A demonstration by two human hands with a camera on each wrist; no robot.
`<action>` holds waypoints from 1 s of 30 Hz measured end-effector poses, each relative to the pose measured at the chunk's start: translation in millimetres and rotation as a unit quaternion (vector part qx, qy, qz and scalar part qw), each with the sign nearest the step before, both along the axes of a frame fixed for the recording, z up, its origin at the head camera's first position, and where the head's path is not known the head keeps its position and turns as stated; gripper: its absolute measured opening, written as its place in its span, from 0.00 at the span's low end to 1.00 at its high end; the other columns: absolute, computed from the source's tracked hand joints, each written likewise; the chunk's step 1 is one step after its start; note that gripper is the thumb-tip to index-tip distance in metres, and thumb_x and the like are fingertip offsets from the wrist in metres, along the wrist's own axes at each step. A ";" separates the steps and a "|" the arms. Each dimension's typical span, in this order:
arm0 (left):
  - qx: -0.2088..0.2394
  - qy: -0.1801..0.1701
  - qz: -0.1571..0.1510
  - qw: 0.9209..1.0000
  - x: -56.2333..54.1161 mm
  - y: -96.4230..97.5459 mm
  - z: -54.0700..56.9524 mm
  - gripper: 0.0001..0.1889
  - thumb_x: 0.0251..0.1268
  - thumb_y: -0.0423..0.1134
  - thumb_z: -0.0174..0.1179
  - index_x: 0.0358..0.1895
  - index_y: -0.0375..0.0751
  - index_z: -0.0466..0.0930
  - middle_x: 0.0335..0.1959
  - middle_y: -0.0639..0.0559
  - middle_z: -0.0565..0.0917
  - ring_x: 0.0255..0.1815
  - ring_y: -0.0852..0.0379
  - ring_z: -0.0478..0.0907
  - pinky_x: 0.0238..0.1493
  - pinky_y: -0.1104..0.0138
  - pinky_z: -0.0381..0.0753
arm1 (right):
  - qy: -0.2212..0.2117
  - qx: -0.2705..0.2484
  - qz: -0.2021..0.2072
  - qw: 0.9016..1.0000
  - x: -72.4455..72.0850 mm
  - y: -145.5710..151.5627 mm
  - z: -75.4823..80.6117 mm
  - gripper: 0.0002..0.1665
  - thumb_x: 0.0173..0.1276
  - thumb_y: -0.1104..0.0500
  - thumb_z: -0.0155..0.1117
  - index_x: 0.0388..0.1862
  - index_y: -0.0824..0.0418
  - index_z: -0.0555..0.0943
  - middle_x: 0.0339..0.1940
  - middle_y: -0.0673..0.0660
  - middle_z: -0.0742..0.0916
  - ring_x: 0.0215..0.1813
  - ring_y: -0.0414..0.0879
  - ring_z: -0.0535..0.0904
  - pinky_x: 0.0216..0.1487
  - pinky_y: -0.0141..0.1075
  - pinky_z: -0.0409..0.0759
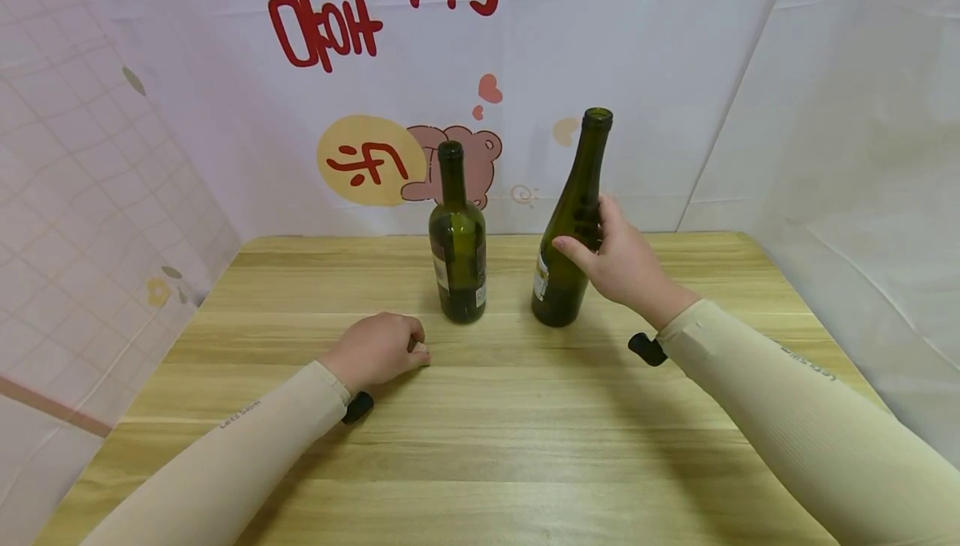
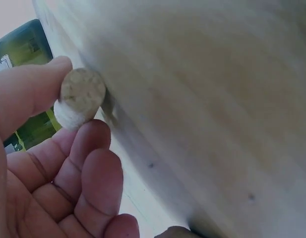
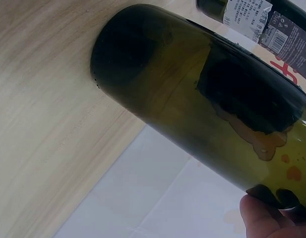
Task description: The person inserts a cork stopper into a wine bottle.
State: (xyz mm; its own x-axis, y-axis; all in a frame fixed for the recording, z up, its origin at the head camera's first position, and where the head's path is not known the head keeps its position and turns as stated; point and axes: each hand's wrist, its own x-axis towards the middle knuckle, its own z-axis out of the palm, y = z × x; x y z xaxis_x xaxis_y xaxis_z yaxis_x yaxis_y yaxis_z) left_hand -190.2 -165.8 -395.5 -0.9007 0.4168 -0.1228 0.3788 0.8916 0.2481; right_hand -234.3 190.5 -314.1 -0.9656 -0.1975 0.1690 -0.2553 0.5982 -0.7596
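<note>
Between thumb and fingers, my left hand (image 1: 378, 350) pinches a cork (image 2: 82, 94), one round end of which faces the left wrist camera. The hand is low over the wooden table, left of centre. My right hand (image 1: 630, 267) grips a green wine bottle (image 1: 566, 250) around its middle, thumb in front and fingers behind. This bottle's open mouth shows at the top, and its neck leans to the right. Whether its base touches the table cannot be told. A second green wine bottle (image 1: 459, 267) stands upright to its left, with labels on its side.
The light wooden table (image 1: 480, 463) ends at a white cloth backdrop (image 1: 637, 46) with red characters and a cartoon bear. More pale cloth hangs along the left and right sides. A small black camera (image 1: 647, 349) sits at the right wrist.
</note>
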 end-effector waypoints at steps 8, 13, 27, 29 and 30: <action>0.008 0.008 0.000 1.000 0.0 2.0 1.9 0.12 0.69 0.48 0.69 0.47 0.45 0.88 0.28 0.61 0.83 0.30 0.62 0.77 0.41 0.61 0.83 | 0.002 0.004 0.000 1.000 0.3 1.3 -1.3 0.43 0.77 0.41 0.65 0.79 0.58 0.59 0.71 0.60 0.78 0.73 0.62 0.78 0.70 0.62 0.77; 0.015 0.009 -0.001 1.000 -1.3 4.1 3.2 0.12 0.69 0.48 0.69 0.46 0.45 0.87 0.26 0.61 0.80 0.29 0.61 0.76 0.41 0.62 0.81 | 0.002 0.006 0.000 1.000 0.7 1.1 -0.9 0.44 0.77 0.41 0.65 0.79 0.59 0.58 0.71 0.60 0.78 0.72 0.62 0.79 0.69 0.62 0.78; 0.048 0.025 -0.013 0.998 1.1 18.2 14.9 0.13 0.69 0.47 0.70 0.51 0.47 0.88 0.39 0.58 0.87 0.38 0.61 0.80 0.48 0.60 0.84 | -0.006 0.002 -0.002 1.000 0.1 1.3 -1.7 0.45 0.76 0.40 0.65 0.80 0.58 0.57 0.70 0.61 0.80 0.72 0.61 0.79 0.69 0.61 0.78; 0.055 0.024 -0.016 0.998 1.5 21.3 18.6 0.13 0.70 0.47 0.69 0.52 0.47 0.88 0.40 0.58 0.88 0.39 0.62 0.81 0.48 0.60 0.85 | -0.005 0.004 -0.003 1.000 0.1 1.3 -1.5 0.45 0.76 0.40 0.65 0.80 0.58 0.57 0.70 0.61 0.80 0.72 0.61 0.79 0.69 0.61 0.79; 0.058 0.023 -0.017 0.998 1.4 22.9 20.4 0.13 0.71 0.47 0.68 0.53 0.47 0.88 0.41 0.58 0.88 0.39 0.62 0.81 0.47 0.61 0.85 | -0.005 0.004 -0.003 1.000 0.0 1.3 -1.4 0.45 0.76 0.40 0.65 0.80 0.58 0.57 0.70 0.61 0.80 0.72 0.61 0.79 0.69 0.61 0.79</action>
